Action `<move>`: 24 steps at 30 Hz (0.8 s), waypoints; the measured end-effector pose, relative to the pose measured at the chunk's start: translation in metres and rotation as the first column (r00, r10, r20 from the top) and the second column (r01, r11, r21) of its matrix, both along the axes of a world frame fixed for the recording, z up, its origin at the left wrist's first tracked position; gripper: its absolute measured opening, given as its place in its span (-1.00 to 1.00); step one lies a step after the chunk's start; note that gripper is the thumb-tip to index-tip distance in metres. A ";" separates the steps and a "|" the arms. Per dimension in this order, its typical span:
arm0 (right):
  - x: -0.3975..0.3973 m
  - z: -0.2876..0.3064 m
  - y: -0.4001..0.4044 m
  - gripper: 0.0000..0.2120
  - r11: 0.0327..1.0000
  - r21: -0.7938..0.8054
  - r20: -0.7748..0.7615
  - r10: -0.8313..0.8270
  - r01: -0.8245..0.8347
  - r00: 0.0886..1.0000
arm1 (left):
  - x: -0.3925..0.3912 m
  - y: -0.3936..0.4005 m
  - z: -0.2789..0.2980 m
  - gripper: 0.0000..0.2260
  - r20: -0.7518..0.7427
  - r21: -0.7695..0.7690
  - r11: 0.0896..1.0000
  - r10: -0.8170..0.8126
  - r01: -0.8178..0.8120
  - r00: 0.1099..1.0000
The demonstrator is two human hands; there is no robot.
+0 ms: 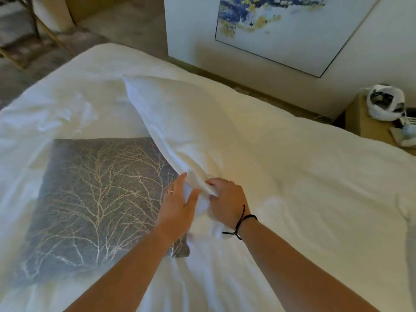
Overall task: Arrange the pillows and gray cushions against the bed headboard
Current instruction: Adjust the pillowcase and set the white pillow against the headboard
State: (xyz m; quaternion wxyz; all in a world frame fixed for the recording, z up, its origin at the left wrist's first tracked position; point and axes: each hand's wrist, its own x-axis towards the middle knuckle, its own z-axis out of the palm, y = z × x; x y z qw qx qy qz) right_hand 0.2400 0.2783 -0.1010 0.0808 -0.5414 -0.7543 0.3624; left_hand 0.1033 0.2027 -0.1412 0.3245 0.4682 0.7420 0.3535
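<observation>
Head view: both forearms reach forward over a bed (pixel 315 176) covered in white bedding.
Right hand (pixel 227 200): fingers curled, pinching the near corner of a white pillow (pixel 180 122); a dark cord bracelet (pixel 242 222) sits on the wrist.
Left hand (pixel 180 203): fingers straight and spread, resting against the same pillow corner from the left (a ring shows on one finger).
White pillow: lies diagonally across the middle of the bed, its far corner pointing away to the upper left, its left edge overlapping the gray cushion.
Gray cushion (pixel 94 199): flat on the bedding at left, patterned with pale branches, under the left forearm.
Wall: a framed abstract painting (pixel 281 25) hangs beyond the bed.
Nightstand (pixel 364 122): at far right, holding a white bag (pixel 385 104).
</observation>
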 end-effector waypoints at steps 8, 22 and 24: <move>0.077 0.114 -0.126 -0.64 0.927 -0.258 -0.307 -0.345 0.271 0.887 | 0.048 -0.066 0.124 -0.62 0.022 -0.047 0.996 -0.075 0.076 0.997; 0.192 0.102 -0.296 -0.65 0.873 -0.384 -0.069 -0.350 0.299 0.934 | 0.158 -0.195 0.134 -0.32 -0.119 -0.276 0.951 -0.175 0.137 0.977; 0.193 0.102 -0.289 -0.64 0.902 -0.344 -0.071 -0.302 0.261 0.951 | 0.158 -0.197 0.130 -0.30 -0.060 -0.252 0.958 -0.158 0.138 0.986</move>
